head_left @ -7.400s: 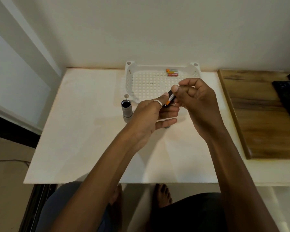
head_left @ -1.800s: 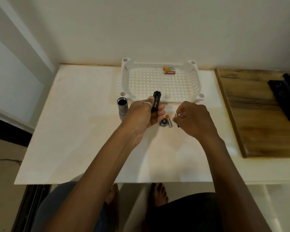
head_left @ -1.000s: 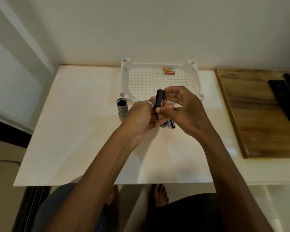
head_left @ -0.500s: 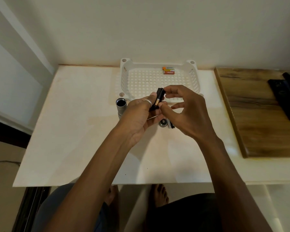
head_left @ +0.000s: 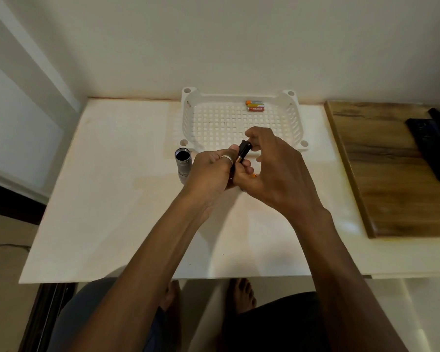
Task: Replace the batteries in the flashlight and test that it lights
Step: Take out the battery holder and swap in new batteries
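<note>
The silver flashlight body (head_left: 183, 162) stands upright on the white table, its open end up, just left of my hands. My left hand (head_left: 211, 171), wearing a ring, grips a black battery holder (head_left: 244, 151) that tilts up and away. My right hand (head_left: 272, 168) pinches the holder's top end, and a gold-banded battery shows in its side. An orange battery tip (head_left: 252, 175) peeks out under my right palm. A little of the tail cap (head_left: 243, 190) shows below my right hand. Several batteries (head_left: 255, 106) lie at the back of the white basket (head_left: 296, 118).
A wooden board (head_left: 391, 174) lies to the right with a black device (head_left: 434, 146) on it. The wall runs close behind the basket. My knees and bare feet show under the table's front edge (head_left: 163, 278).
My right hand came up from the loose batteries on the table to the holder's top end and now pinches it. The left hand has kept the holder almost still.
</note>
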A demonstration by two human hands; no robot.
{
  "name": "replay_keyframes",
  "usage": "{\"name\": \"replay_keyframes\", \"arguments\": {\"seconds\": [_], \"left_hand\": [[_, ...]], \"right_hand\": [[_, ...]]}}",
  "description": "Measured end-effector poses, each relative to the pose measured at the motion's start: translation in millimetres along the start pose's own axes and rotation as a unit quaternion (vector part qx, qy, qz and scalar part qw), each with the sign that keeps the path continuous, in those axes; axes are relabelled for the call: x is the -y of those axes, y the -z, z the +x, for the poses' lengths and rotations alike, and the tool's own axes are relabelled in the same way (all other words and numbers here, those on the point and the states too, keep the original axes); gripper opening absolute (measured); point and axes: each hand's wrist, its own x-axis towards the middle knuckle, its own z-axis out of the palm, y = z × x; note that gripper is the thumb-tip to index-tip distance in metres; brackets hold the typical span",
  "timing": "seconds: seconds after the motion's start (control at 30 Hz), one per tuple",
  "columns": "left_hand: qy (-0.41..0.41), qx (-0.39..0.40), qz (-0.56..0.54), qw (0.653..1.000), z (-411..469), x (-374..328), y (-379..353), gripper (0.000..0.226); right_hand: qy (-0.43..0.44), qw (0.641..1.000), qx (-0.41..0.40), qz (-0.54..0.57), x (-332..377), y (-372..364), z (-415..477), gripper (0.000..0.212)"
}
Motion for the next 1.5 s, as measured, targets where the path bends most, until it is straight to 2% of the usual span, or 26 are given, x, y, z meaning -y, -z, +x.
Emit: {"name": "replay_keyframes", "arguments": {"seconds": [0.17,0.3,0.5,0.57,0.67,0.73,0.83,0.87,0.97,1.07,1.13,1.2,1.37,1.5], "left_hand": [[-0.004,0.004,0.005,1.000,-1,-1,0,0.031],[-0.001,0.004,-0.005,1.000,0,-1,2,0.032],[-0.001,0.014,-0.025,1.000,3,1,5,0.034],[0.004,0.011,-0.031,0.999,3,1,5,0.032],[0.015,0.009,-0.046,0.999,3,0,3,0.031],[0.021,0.011,-0.044,0.999,3,0,2,0.032],[0.027,0.019,-0.038,0.999,3,-1,1,0.032],[0.028,0.017,-0.038,0.999,3,-1,2,0.032],[0.032,0.005,-0.044,0.999,4,0,3,0.032],[0.034,0.003,-0.048,0.998,4,0,2,0.033],[0.035,0.003,-0.047,0.998,3,0,1,0.033],[0.035,0.003,-0.044,0.998,3,1,1,0.033],[0.036,0.004,-0.041,0.998,4,0,2,0.033],[0.035,0.006,-0.042,0.998,3,0,2,0.033]], "right_hand": [[0.023,1.000,-0.017,0.004,1,0,0,0.045],[0.000,0.998,-0.008,0.066,-4,2,0,0.043],[0.051,0.994,0.011,0.095,-10,-1,2,0.037],[0.042,0.991,0.016,0.126,-11,-1,3,0.033],[-0.004,0.983,0.006,0.181,-10,1,4,0.021],[-0.071,0.969,-0.023,0.236,-10,2,7,0.014],[-0.196,0.900,-0.086,0.380,-14,13,13,0.013],[-0.219,0.888,-0.099,0.392,-17,19,14,0.014],[-0.279,0.897,-0.079,0.334,-33,29,9,0.013],[-0.319,0.927,0.019,0.195,-45,23,3,0.011],[-0.299,0.949,0.083,0.053,-50,13,1,0.019],[-0.266,0.954,0.125,-0.055,-49,4,0,0.027],[-0.255,0.952,0.145,-0.085,-45,-5,1,0.030],[-0.249,0.956,0.134,-0.077,-47,0,1,0.042]]}}
